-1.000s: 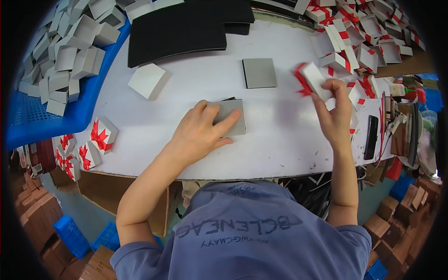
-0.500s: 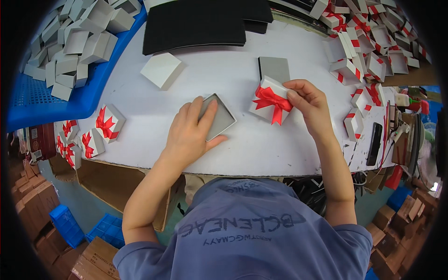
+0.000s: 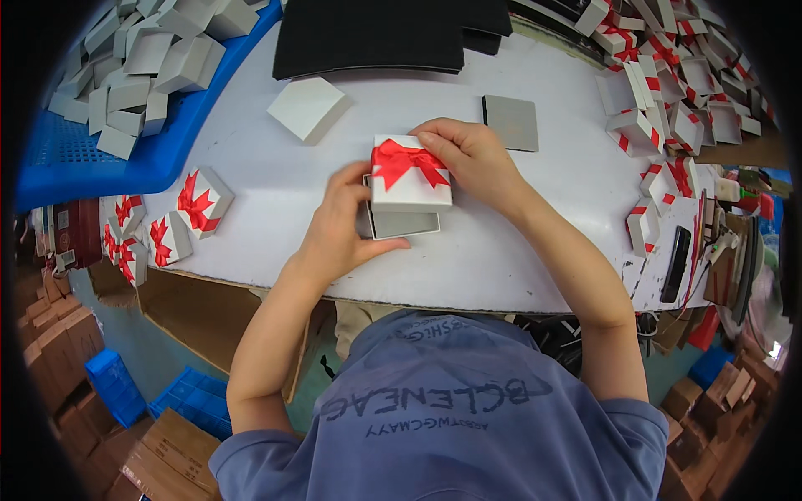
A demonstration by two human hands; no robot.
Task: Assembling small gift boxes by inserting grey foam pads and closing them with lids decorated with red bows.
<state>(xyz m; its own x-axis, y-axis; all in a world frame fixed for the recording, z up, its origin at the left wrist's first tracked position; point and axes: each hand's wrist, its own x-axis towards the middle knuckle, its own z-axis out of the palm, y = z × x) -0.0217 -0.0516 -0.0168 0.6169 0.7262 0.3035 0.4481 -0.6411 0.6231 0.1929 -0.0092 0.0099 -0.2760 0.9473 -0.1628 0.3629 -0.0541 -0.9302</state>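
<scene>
My right hand [image 3: 472,159] grips the far right corner of a white box lid [image 3: 409,194] that carries a red ribbon bow. Below the lid, and partly covered by it, lies an open white box base [image 3: 407,224] with a grey inside. My left hand [image 3: 334,221] holds that base from its left side, thumb along the near edge and fingers behind. The lid looks offset toward the far side; whether it touches the base I cannot tell. A grey square pad [image 3: 510,123] with a dark edge lies beyond my right hand.
A plain white box [image 3: 309,110] and black sheets [image 3: 368,37] lie at the back. Bowed boxes [image 3: 203,203] stand at left, beside a blue crate [image 3: 125,177] heaped with white boxes. Ribboned lids [image 3: 635,132] pile at right, near a black phone-like bar [image 3: 676,264].
My right hand has carried the bowed lid leftward, from beside the grey pad to over the box base. My left hand has turned the base so its near edge faces me.
</scene>
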